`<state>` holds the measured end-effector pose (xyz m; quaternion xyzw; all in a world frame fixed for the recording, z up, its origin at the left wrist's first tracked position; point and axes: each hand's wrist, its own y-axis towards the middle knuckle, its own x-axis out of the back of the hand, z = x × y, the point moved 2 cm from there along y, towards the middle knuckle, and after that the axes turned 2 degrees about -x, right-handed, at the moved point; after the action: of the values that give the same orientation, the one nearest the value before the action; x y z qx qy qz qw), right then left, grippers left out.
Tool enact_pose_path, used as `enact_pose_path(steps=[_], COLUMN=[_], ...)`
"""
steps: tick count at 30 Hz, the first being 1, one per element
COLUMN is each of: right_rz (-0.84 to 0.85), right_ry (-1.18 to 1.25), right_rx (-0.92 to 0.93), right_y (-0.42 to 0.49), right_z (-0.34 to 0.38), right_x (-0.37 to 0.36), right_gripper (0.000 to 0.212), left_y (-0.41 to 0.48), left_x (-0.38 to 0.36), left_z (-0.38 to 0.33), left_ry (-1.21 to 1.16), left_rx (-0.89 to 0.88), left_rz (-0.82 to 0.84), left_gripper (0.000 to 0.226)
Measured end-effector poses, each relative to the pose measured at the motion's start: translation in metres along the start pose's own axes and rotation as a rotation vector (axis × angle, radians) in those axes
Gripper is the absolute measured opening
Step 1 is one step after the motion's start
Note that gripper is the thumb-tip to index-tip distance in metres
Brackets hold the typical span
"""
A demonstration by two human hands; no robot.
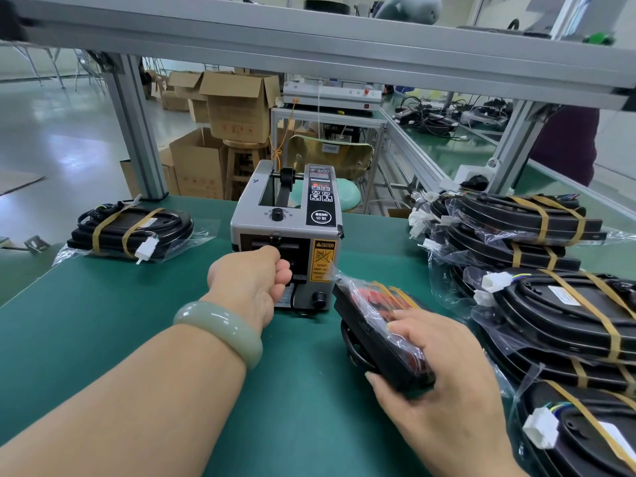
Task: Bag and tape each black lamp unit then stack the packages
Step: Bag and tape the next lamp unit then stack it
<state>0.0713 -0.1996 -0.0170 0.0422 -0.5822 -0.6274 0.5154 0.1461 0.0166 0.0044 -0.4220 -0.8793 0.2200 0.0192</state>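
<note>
My right hand (444, 370) grips a black lamp unit in a clear plastic bag (375, 325), held on edge on the green table just right of the tape dispenser. My left hand (254, 277) reaches to the outlet slot at the front of the grey tape dispenser (285, 228), its fingers curled at the slot; whether they pinch tape is hidden. One bagged lamp unit (130, 232) lies flat at the far left of the table. A pile of bagged lamp units (537, 270) with tan bands sits along the right side.
The green table (120, 321) ends at an aluminium frame post (137, 132) at the back left. Cardboard boxes (234, 108), a wooden stool and another workbench stand beyond. A person in a dark top (568, 146) stands at the far right.
</note>
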Motion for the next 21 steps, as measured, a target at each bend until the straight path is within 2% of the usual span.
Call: enact_pose_path(steps=[7,14,16,18,21], right_rz=[-0.021,-0.042,-0.056,-0.060,-0.044], right_ry=[-0.003,0.050,0.101,0.154,0.173], right_rx=[-0.009,-0.067,-0.101,-0.129,-0.124], right_y=[0.000,0.001,0.001,-0.001,-0.002], right_z=[-0.002,-0.001,0.001,0.003,0.006], right_x=[0.002,0.006,0.009,0.011,0.012], right_gripper=[0.046,0.046,0.044,0.043,0.043], left_y=[-0.014,-0.052,-0.068,-0.081,-0.094], left_x=[0.022,0.043,0.044,0.044,0.040], left_z=[0.009,0.013,0.017,0.025,0.038], left_ry=[-0.015,-0.051,-0.021,0.008,0.061], left_rx=[0.005,-0.095,-0.132,-0.151,-0.201], left_rz=[0.114,0.417,0.506,0.537,0.541], left_gripper=[0.010,0.012,0.021,0.032,0.027])
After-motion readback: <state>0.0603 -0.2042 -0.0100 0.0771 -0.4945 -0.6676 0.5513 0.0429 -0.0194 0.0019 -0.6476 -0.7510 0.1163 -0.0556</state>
